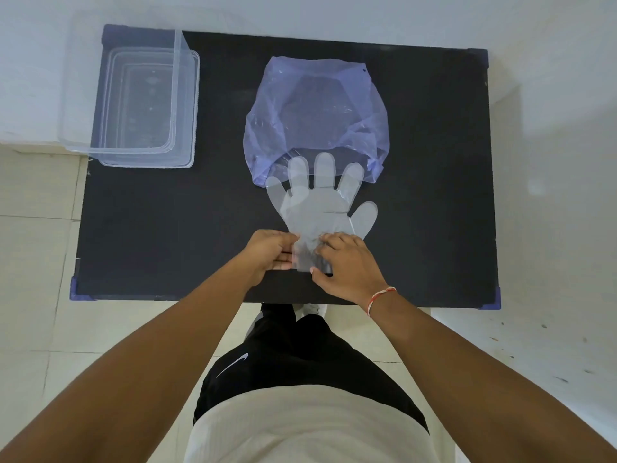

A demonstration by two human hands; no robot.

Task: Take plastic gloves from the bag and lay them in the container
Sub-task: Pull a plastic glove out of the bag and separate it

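Note:
A clear plastic glove [319, 208] lies flat on the black table [167, 228], its fingers pointing away from me and overlapping the mouth of the blue plastic bag [317, 108]. My left hand [270, 253] pinches the left side of the glove's cuff. On the cuff's right side, my right hand [347, 267] grips it with the thumb under the edge. The clear rectangular container [133, 98] stands at the table's far left corner, with nothing visible inside it. What the bag holds cannot be made out.
The table's near edge runs just below my hands, with blue corner caps [75, 290]. A white wall stands behind the table and pale floor tiles lie on both sides. My legs and a shoe are under the near edge.

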